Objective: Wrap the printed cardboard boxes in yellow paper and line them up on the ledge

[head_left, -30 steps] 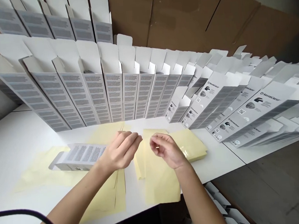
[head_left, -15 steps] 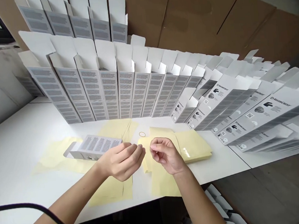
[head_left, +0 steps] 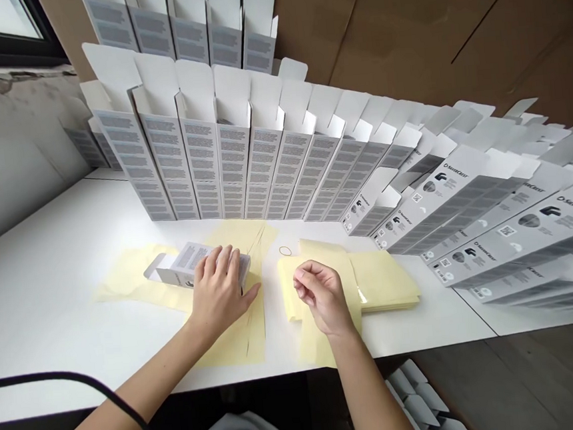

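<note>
My left hand (head_left: 218,286) rests over the right part of a small white-and-grey printed carton (head_left: 181,264) that lies on its side. Its fingers are stretched across the carton's top, and the thumb stands apart from the carton. The carton's flap sticks out at its left end. Above a stack of yellow sheets (head_left: 387,276), my right hand (head_left: 322,294) is closed, thumb against fingertips. Whatever sits in that pinch, if anything, is too small to make out. A thin rubber band (head_left: 285,250) lies on the table behind the right hand.
Tall cartons with open top flaps (head_left: 201,162) line the table's back, and more cartons (head_left: 444,188) crowd the right side. Loose yellow sheets (head_left: 126,272) lie under and around the small carton. A black cable (head_left: 80,375) crosses at lower left. White cartons (head_left: 423,397) stand below the table's edge.
My left hand has moved away from the right hand, leftward onto the small carton, and its fingers have opened out. The right hand stays pinched in nearly the same place. The view has shifted slightly.
</note>
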`<state>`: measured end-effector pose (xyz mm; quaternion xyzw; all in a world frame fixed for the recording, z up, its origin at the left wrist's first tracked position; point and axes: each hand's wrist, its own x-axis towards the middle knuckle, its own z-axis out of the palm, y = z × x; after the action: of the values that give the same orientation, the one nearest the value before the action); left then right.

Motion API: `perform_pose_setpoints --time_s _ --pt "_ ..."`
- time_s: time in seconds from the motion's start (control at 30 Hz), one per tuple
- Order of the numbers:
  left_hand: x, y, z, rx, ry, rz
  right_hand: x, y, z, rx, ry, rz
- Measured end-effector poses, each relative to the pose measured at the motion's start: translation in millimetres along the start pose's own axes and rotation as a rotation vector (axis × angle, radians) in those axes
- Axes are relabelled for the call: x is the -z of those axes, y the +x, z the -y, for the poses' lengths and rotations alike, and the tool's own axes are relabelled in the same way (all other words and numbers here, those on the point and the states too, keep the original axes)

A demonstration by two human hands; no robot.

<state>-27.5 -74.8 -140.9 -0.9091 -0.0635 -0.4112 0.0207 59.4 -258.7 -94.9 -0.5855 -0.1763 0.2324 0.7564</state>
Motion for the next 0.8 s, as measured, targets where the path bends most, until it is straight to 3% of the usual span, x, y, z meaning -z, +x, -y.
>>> perform_pose_setpoints --time_s 0.1,0.23,0.37,0.5,0.8 --pt "-10.3 -14.1 5.3 0.04 -0.022 0.138 -14.3 -2.7 -8.5 0.026 0.039 -0.044" --pt "-2.8 -25.8 19.4 -0.021 -0.097 0.201 -35.0 -9.2 -26.9 0.015 0.089 -0.079" --pt "4.4 -37.2 29.0 -0.026 -0.123 0.141 -54.5 -12.9 -52.4 -0.042 0.153 -0.095" --pt "-2.7 -45.9 33.8 -0.068 -0.174 0.059 -68.7 -8.5 -70.1 -0.064 0.225 -0.139" --pt "-8.0 -46.5 35.4 -0.065 -0.234 0.031 -77.3 0.7 -74.8 -0.034 0.211 -0.123"
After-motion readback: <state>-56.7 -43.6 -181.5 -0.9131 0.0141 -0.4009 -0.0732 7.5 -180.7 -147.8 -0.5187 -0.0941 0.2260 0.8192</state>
